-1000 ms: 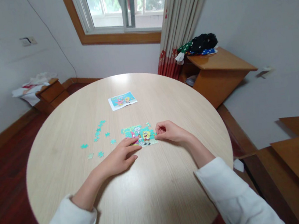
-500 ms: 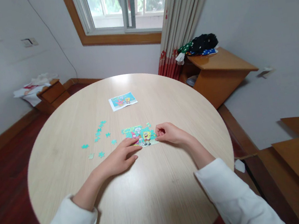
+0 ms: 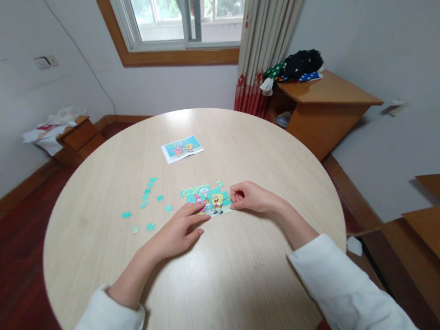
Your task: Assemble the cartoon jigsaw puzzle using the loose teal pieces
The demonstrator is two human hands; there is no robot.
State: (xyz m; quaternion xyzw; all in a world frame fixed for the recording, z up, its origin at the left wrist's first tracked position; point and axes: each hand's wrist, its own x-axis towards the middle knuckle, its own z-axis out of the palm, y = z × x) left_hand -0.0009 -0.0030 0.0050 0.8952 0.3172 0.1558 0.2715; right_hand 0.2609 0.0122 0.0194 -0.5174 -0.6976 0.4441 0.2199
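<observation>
A partly assembled jigsaw puzzle point(image 3: 208, 194) with cartoon figures on a teal ground lies flat on the round table. My left hand point(image 3: 182, 227) rests across its lower left part, fingers stretched out and apart, covering that corner. At the puzzle's right edge, my right hand point(image 3: 251, 196) has thumb and forefinger pinched together on a puzzle piece, which the fingertips mostly hide. One small loose piece point(image 3: 219, 183) touches or lies close to the puzzle's upper right corner. Several loose teal puzzle pieces point(image 3: 146, 192) are scattered to the left, with a pale green piece point(image 3: 135, 229) among them.
Beyond the puzzle lies a printed picture card point(image 3: 183, 148) showing similar cartoon figures. The round wooden table point(image 3: 230, 294) fills the middle of the view. A wooden cabinet point(image 3: 331, 111) with a heap of cloth point(image 3: 302, 66) on it stands behind at the right, beside a curtain point(image 3: 266, 27).
The whole view has shifted very slightly. Both hands keep the same pose at the puzzle, and the loose pieces lie where they were.
</observation>
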